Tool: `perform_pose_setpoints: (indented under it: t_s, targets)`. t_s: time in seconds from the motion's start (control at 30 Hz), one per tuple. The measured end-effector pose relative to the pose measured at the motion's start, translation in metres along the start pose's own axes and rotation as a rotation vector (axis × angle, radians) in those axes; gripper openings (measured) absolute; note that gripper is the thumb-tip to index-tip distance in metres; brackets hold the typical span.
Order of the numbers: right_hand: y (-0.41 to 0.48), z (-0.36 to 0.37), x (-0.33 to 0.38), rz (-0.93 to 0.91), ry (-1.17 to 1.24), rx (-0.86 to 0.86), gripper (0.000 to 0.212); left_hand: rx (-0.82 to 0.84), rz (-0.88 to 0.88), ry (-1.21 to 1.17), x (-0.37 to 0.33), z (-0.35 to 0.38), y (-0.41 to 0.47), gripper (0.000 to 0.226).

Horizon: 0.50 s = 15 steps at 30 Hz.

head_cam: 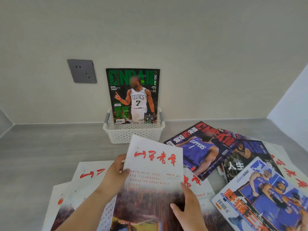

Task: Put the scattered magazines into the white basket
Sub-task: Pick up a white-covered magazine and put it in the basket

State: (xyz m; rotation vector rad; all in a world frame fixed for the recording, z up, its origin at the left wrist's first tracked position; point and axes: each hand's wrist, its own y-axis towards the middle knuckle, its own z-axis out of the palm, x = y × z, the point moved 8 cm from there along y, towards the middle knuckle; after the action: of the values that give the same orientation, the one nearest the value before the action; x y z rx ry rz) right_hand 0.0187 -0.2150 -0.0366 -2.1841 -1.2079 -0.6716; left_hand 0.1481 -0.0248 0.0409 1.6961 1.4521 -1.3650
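A white perforated basket (123, 134) stands against the wall with a green basketball magazine (133, 95) upright inside it. I hold a white magazine with red calligraphy (155, 165) lifted just in front of the basket. My left hand (115, 172) grips its left edge and my right hand (186, 204) grips its lower right edge. More white magazines (90, 179) lie underneath on the left. Basketball magazines lie scattered on the right: a purple one (200, 150), a dark one (241, 160) and a blue one (260, 197).
The grey countertop (50, 144) runs left of the basket. A grey wall socket (82, 71) sits on the back wall to the basket's upper left. A side wall (293, 100) closes the counter at the right.
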Motion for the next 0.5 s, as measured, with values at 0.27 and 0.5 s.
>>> perform_pose_setpoints:
  t_s: [0.27,0.5]
  targets:
    - [0.027,-0.049,0.033,0.088,0.697,-0.064,0.031,-0.072,0.243,-0.272,-0.063,-0.040,0.016,0.041]
    - [0.083,-0.122,0.127,-0.174,0.518,-0.099,0.038,-0.346,0.494,-0.202,-0.141,-0.102,0.052,0.035]
